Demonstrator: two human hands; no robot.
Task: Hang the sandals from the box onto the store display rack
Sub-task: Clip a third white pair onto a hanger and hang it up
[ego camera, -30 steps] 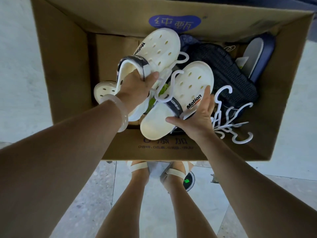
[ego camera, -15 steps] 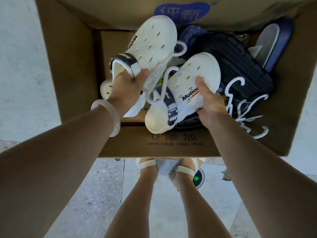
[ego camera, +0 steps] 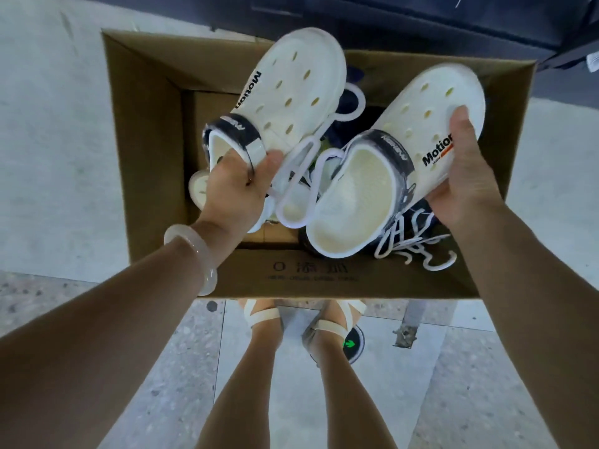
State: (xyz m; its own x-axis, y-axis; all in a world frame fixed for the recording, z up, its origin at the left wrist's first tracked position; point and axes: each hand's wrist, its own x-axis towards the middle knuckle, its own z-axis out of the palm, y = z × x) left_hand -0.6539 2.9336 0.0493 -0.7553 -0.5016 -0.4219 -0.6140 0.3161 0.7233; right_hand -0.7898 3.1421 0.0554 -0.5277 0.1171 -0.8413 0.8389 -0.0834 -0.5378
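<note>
Two cream clog sandals with round holes and black "Motion" lettering are held up over an open cardboard box [ego camera: 149, 131]. My left hand [ego camera: 238, 186] grips the left sandal [ego camera: 291, 92] by its dark heel strap. My right hand [ego camera: 460, 176] clasps the right sandal [ego camera: 405, 157] along its outer side. A white plastic hanger [ego camera: 301, 186] dangles between the two sandals, its loops joining them. Another cream sandal [ego camera: 199, 189] lies in the box below my left hand.
Loose white hangers [ego camera: 418, 244] lie in the box's near right corner over dark footwear. A dark fixture [ego camera: 453, 24] runs along the top beyond the box. Pale tiled floor surrounds the box, and my sandalled feet [ego camera: 301, 322] stand below its near edge.
Both hands have lifted the pair higher out of the box and drawn the sandals apart; the right sandal has turned so its footbed faces me. The view has pulled back from the box.
</note>
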